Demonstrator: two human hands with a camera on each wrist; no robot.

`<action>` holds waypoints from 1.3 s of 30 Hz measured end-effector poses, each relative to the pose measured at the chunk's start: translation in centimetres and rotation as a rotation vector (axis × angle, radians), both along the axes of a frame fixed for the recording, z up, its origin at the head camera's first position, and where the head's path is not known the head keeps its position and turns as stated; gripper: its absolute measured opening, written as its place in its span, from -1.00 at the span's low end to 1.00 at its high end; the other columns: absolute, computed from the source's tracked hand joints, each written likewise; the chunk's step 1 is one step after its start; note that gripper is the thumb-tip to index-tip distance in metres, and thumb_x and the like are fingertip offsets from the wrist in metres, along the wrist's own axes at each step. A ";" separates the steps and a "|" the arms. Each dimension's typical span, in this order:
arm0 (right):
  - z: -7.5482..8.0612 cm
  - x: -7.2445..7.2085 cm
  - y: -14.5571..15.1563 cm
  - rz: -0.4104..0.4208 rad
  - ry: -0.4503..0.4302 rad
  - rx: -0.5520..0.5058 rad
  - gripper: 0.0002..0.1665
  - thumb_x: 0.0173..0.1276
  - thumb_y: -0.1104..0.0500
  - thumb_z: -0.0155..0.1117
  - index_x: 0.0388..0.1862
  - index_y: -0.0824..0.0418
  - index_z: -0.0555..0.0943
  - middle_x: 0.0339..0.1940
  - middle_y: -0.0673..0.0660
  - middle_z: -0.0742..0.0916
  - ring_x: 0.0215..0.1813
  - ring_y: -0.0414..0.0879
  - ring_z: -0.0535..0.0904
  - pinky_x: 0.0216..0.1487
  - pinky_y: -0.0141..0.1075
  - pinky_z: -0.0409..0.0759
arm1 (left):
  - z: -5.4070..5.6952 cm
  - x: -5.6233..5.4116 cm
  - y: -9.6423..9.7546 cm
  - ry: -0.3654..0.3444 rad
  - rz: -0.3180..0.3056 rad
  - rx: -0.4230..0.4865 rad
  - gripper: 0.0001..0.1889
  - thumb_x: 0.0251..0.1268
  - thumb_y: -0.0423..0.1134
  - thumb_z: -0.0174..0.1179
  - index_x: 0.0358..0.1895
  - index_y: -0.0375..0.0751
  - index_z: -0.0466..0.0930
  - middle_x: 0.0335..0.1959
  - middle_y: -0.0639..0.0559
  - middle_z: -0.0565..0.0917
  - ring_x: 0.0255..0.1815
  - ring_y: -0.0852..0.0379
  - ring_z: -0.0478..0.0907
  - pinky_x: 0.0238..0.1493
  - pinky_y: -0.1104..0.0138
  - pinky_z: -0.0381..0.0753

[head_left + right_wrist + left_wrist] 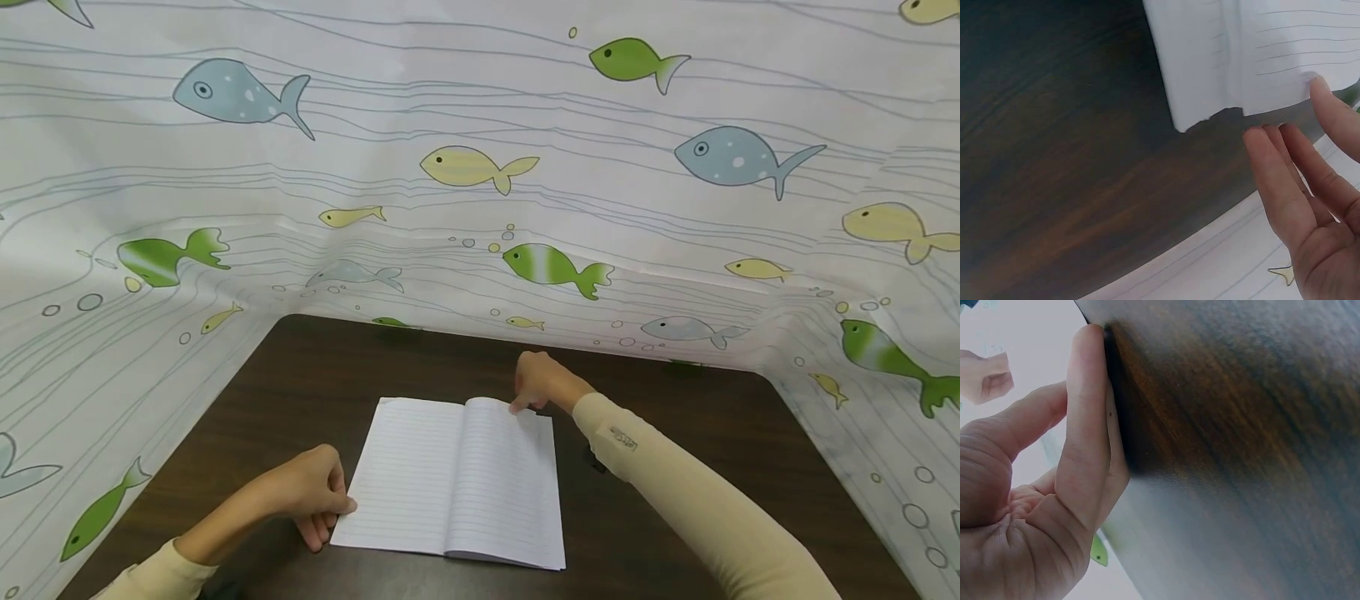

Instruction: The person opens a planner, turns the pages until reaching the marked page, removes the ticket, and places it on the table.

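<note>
An open notebook [401, 475] with lined white pages lies on the dark table. At its lower left edge is my left hand [311, 492], thumb on the page margin, other fingers outside the edge against the wood. The left wrist view shows those fingers [1088, 419] extended along the table surface. My right hand [536, 382] reaches across to the top of the right page [498, 475], which bows up near the spine. In the right wrist view, the thumb [1334, 115] presses the page's top margin while the other fingers stand apart beyond the paper's edge.
The brown wood-grain table [637, 517] extends around the notebook. White sheeting printed with fish [465, 275] rises at the back and both sides. Below the notebook's top edge, uneven page ends [1210, 115] show in the right wrist view.
</note>
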State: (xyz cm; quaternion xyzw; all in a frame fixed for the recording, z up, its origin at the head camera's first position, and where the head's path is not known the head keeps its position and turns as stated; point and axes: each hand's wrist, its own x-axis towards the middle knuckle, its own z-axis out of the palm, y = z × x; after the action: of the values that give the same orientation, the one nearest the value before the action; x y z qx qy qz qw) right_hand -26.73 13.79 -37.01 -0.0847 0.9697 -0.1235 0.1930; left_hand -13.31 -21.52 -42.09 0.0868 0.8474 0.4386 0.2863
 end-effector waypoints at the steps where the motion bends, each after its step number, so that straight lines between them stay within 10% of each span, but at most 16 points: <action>1: -0.1 0.0 0.2 0.004 0.000 0.004 -0.71 0.25 0.18 0.70 -0.18 0.32 0.80 -0.30 0.15 0.84 -0.30 -0.04 0.81 -0.21 -0.33 0.85 | 0.0 0.0 0.0 0.000 -0.005 0.002 -0.76 0.33 -0.49 0.39 -0.48 -0.40 0.53 -0.64 -0.20 0.65 -0.69 0.02 0.74 -0.58 0.16 0.85; 20: -1.3 0.6 1.4 0.012 0.000 0.034 -0.69 0.19 0.07 0.75 -0.51 0.11 0.72 -0.51 -0.02 0.71 -0.51 -0.16 0.50 -0.51 -0.35 0.41 | 0.1 0.0 0.3 0.000 0.002 -0.015 -0.76 0.34 -0.50 0.38 -0.47 -0.39 0.54 -0.64 -0.17 0.65 -0.68 0.05 0.73 -0.57 0.16 0.85; 39: 0.3 1.2 2.8 0.064 0.049 -0.010 -0.73 0.28 0.19 0.67 -0.50 0.13 0.70 -0.46 0.01 0.72 -0.48 -0.13 0.59 -0.49 -0.38 0.59 | -0.1 0.0 0.1 -0.010 0.004 -0.011 -0.75 0.33 -0.49 0.40 -0.48 -0.39 0.55 -0.64 -0.16 0.63 -0.70 0.08 0.72 -0.59 0.17 0.85</action>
State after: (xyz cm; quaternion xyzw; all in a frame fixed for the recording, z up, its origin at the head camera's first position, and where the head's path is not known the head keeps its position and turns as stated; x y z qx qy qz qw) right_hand -25.54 16.57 -36.72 -0.1197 0.9703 -0.1200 0.1725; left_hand -13.33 -21.39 -42.22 0.0811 0.8486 0.4348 0.2902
